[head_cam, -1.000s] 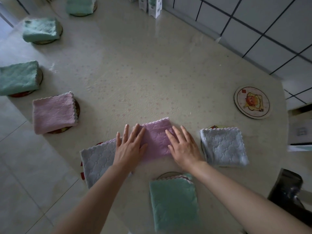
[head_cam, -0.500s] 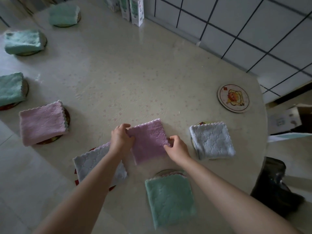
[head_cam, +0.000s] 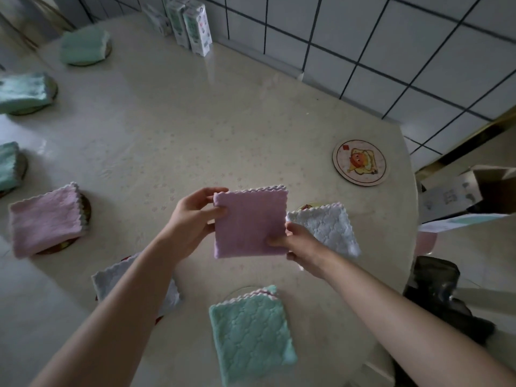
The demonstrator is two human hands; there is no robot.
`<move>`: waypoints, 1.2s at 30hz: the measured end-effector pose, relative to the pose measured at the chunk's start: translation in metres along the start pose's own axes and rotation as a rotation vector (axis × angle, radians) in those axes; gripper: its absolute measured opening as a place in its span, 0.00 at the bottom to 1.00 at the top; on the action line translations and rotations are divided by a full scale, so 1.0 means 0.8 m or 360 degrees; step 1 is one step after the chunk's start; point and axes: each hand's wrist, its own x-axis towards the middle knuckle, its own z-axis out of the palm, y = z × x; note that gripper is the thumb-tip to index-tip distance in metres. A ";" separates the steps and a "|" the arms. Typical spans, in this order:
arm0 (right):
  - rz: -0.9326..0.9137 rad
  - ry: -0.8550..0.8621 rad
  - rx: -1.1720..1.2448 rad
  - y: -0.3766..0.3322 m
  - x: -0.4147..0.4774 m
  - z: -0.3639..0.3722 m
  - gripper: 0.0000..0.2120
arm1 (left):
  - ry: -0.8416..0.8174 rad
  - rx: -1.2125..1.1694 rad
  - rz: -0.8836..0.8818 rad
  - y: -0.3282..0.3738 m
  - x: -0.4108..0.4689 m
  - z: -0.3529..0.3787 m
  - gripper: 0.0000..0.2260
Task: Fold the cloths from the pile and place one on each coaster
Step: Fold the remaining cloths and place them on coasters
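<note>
Both hands keep a pinch grip on the folded purple cloth (head_cam: pixel 250 222), left hand (head_cam: pixel 192 219) at its far-left corner, right hand (head_cam: pixel 300 241) at its near-right edge, above the bench (head_cam: pixel 195 129). Carry it level to the bare coaster (head_cam: pixel 359 162) far right, keeping layers aligned.

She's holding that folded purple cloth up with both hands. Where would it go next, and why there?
Probably to the right and away from her, onto the bare round picture coaster. The folded purple cloth is lifted off the table, pinched by the left hand and the right hand, and that coaster is the only one in view with no cloth on it.
</note>
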 end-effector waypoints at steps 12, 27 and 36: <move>-0.0131 0.0299 0.0246 -0.039 0.011 -0.252 0.07 | 0.0178 -0.0148 -0.0084 -0.029 0.109 0.211 0.05; -0.0046 0.0694 0.0357 -0.068 0.114 -0.407 0.05 | 0.0315 0.0764 -0.0018 -0.033 0.288 0.341 0.07; 0.0083 0.0781 -0.0011 -0.052 0.135 -0.428 0.08 | 0.0380 0.1336 0.0073 -0.039 0.313 0.353 0.09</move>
